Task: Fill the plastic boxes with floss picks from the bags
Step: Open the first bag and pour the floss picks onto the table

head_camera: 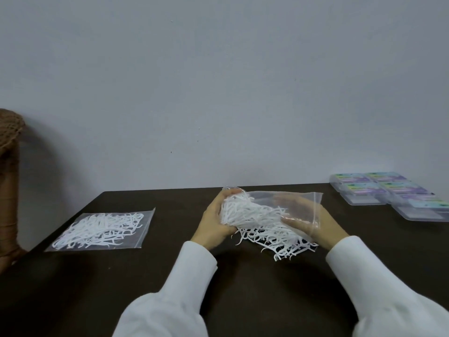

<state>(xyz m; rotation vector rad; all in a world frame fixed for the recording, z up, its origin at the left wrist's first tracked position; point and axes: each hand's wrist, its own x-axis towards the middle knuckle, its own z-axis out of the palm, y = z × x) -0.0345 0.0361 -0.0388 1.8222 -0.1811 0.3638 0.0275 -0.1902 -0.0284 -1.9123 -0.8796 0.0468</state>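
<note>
two bags (pixel 102 229), roughly six plastic boxes (pixel 388 193), two hands (pixel 215 222)

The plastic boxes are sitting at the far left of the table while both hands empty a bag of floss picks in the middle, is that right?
Not quite. The head view shows the plastic boxes at the far right of the table, not the left. The rest holds: the left hand and right hand hold a bag in the middle, floss picks spilling out.

Plain pale grey wall (pixel 218 81) behind a dark brown table (pixel 121 276).
</note>
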